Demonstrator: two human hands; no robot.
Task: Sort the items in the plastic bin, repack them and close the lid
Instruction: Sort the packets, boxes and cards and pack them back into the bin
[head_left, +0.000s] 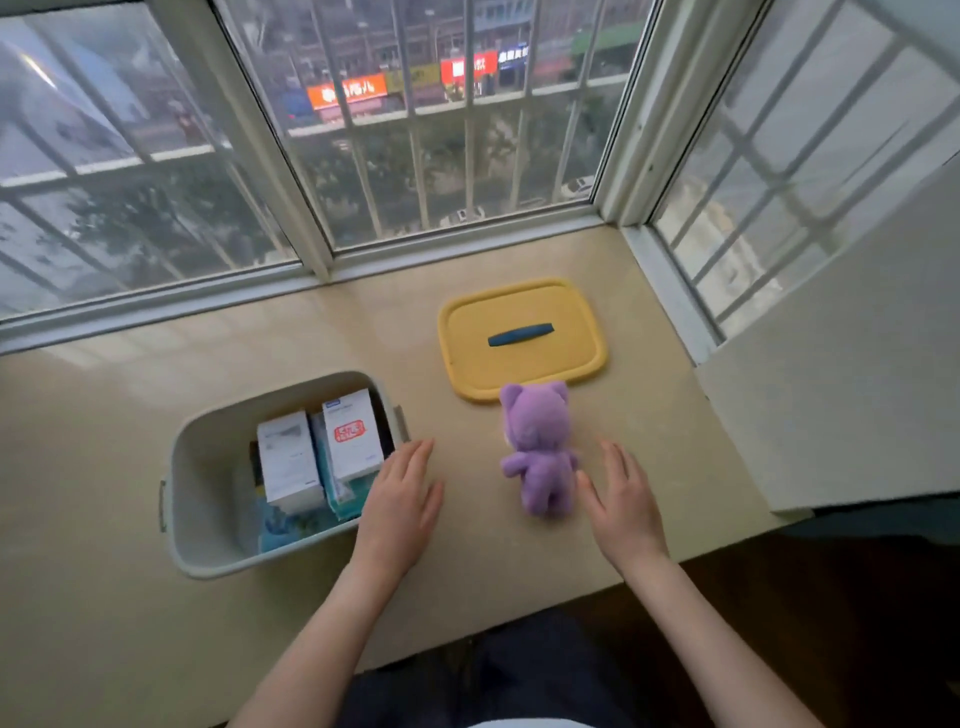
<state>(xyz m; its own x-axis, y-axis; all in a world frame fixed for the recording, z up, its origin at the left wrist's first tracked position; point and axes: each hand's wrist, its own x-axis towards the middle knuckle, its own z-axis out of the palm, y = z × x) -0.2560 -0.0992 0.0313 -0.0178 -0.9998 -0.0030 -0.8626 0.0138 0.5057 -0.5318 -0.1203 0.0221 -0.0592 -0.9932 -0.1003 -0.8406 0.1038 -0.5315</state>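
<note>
Both hands are out over the beige stone surface (104, 597) by the barred window (415, 156). The left hand (400, 499) is flat, fingers straight and together, holding nothing, at the right-hand rim of the pale grey-green plastic bin (179, 467). The bin sits open on the left side of the surface. Inside it two white cardboard boxes (288, 462) stand side by side, the farther one carrying a red mark, with teal packets (337, 493) tucked beside and under them. The right hand (623, 499) is open too, fingers spread and empty, just right of the purple plush bear (540, 452); whether the thumb touches the bear I cannot tell. The bear lies on the surface between the hands, its head at the near edge of the yellow rectangular plastic lid (519, 369). That lid lies flat beyond the bear, its dark blue handle (521, 334) facing up, well apart from the bin.
</note>
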